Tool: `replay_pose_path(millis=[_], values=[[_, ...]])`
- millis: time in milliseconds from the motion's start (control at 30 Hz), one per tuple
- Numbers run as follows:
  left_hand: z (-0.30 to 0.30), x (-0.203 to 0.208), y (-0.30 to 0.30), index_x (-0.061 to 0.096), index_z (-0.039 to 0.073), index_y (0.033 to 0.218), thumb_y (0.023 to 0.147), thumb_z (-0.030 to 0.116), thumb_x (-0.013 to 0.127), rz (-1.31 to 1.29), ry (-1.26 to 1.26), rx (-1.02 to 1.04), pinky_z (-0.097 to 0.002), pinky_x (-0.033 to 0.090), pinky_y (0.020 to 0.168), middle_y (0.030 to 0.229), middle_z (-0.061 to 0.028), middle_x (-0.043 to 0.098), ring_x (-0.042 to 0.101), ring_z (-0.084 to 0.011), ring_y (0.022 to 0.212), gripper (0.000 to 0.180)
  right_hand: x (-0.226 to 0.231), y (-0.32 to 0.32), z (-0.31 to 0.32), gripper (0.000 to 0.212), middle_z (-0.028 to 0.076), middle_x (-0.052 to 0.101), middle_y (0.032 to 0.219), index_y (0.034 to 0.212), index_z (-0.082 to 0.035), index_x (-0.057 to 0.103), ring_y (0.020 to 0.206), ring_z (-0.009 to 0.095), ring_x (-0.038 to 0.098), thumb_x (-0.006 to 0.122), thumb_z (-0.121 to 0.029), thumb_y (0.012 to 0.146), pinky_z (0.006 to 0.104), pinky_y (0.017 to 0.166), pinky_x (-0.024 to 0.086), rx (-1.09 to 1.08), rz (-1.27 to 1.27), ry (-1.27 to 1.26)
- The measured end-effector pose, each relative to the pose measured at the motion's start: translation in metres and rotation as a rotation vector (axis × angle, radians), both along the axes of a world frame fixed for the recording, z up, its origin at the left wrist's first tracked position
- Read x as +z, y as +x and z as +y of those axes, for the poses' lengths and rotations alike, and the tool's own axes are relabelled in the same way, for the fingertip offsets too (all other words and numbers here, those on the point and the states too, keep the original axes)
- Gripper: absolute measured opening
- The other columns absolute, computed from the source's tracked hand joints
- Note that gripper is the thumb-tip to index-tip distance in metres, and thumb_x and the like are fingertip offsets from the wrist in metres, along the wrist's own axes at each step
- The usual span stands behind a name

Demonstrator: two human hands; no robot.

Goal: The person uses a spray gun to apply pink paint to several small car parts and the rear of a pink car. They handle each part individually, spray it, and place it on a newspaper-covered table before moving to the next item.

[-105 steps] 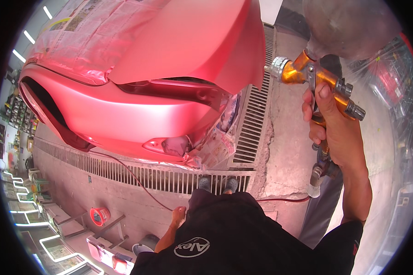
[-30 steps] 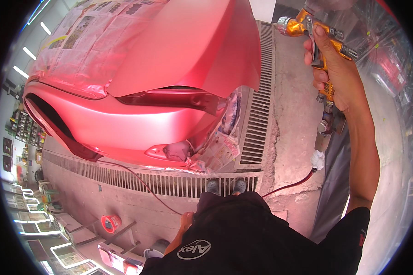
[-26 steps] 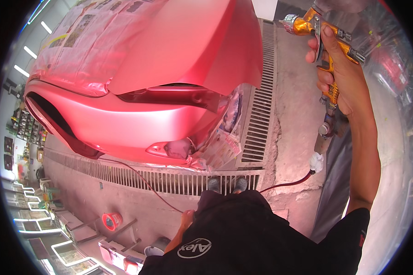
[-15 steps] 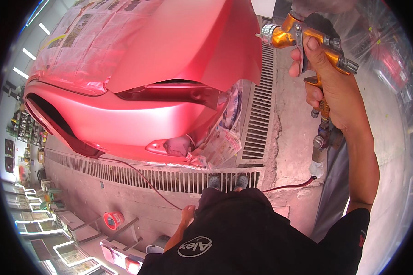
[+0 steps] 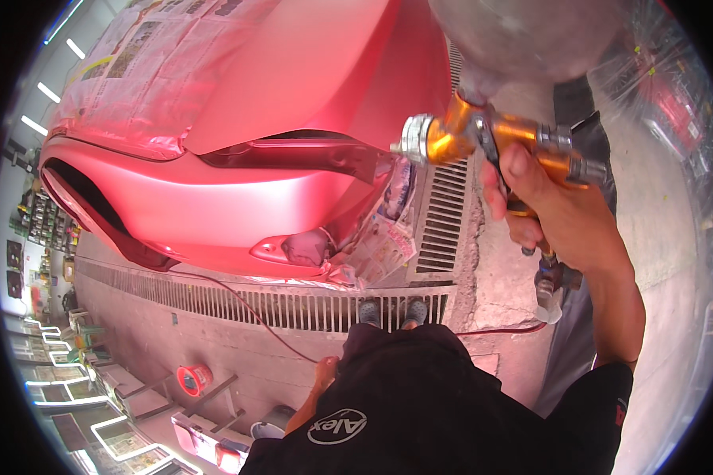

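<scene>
My right hand (image 5: 558, 210) is wrapped round the handle of a gold spray gun (image 5: 499, 136), fingers at its trigger. The gun's silver nozzle faces left toward the car's front corner, apart from it. On top of the gun sits a greyish paint cup (image 5: 531, 39), partly cut off by the upper edge. Low beside my waist, my left hand (image 5: 325, 372) is closed on a thin dark red air hose (image 5: 255, 313). The car's bumper (image 5: 238, 207) and hood (image 5: 301, 75) are coated pinkish red. Whether paint is leaving the nozzle I cannot make out.
Masking paper and film (image 5: 146, 67) cover the car's upper left; more paper (image 5: 384, 245) hangs at its corner. A floor grating (image 5: 214, 301) runs under my feet. A red bucket (image 5: 195, 380) stands lower left. Clear plastic sheeting (image 5: 673, 103) hangs at right.
My right hand has brought the spray gun down and to the left, closer to the car's corner, and more of the paint cup shows. My left hand stays at the hose.
</scene>
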State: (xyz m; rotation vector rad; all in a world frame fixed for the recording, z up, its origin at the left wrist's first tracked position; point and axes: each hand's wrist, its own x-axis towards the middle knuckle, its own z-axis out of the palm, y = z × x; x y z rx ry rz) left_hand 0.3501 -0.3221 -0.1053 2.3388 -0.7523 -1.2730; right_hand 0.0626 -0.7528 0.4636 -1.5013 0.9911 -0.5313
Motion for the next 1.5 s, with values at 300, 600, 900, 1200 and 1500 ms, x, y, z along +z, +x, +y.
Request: replay_pose_path(millis=[300, 600, 900, 1200, 1500], values=[[-0.022, 0.025, -0.006, 0.071, 0.002, 0.123, 0.096, 0.035, 0.068, 0.140, -0.014, 0.124, -0.0360, 0.055, 0.087, 0.114, -0.0172, 0.075, 0.072, -0.0231, 0.103, 0.043, -0.072, -0.055, 0.031, 0.046, 0.008, 0.072, 0.101, 0.132, -0.001, 0.064, 0.058, 0.004, 0.050, 0.061, -0.040, 0.106, 0.0200, 0.053, 0.043, -0.132, -0.286, -0.028], [-0.092, 0.115, -0.035, 0.072, 0.004, 0.124, 0.098, 0.042, 0.067, 0.148, 0.060, 0.078, -0.0361, 0.056, 0.088, 0.105, -0.0159, 0.077, 0.073, -0.0220, 0.096, 0.046, -0.215, -0.105, 0.048, 0.043, 0.005, 0.070, 0.109, 0.129, -0.004, 0.063, 0.063, 0.006, 0.053, 0.058, -0.041, 0.107, 0.0212, 0.054, 0.039, -0.403, -0.298, -0.079], [-0.161, 0.207, -0.088, 0.073, 0.006, 0.126, 0.102, 0.043, 0.064, 0.135, 0.050, -0.103, -0.0361, 0.054, 0.093, 0.115, -0.0150, 0.076, 0.072, -0.0253, 0.105, 0.045, -0.301, -0.153, 0.076, 0.035, 0.004, 0.066, 0.101, 0.115, -0.003, 0.064, 0.061, 0.006, 0.050, 0.058, -0.037, 0.108, 0.0227, 0.054, 0.038, -0.342, -0.115, -0.003], [-0.247, 0.359, -0.146, 0.072, 0.002, 0.125, 0.105, 0.021, 0.064, 0.361, -0.624, -0.198, -0.0361, 0.052, 0.094, 0.116, -0.0120, 0.073, 0.067, -0.0219, 0.106, 0.029, -0.304, -0.147, 0.067, 0.035, 0.002, 0.062, 0.089, 0.107, -0.002, 0.063, 0.058, 0.006, 0.047, 0.059, -0.037, 0.108, 0.0238, 0.054, 0.037, -0.135, -0.061, 0.055], [-0.258, 0.499, -0.164, 0.071, 0.002, 0.111, 0.099, 0.020, 0.065, 1.040, -1.987, -0.522, -0.0413, 0.043, 0.062, 0.097, -0.0152, 0.070, 0.060, -0.0281, 0.069, 0.022, -0.308, -0.102, 0.072, 0.048, 0.001, 0.053, 0.075, 0.116, -0.001, 0.055, 0.052, 0.006, 0.043, 0.056, -0.049, 0.107, 0.0251, 0.048, 0.034, -0.238, -0.222, 0.101]])
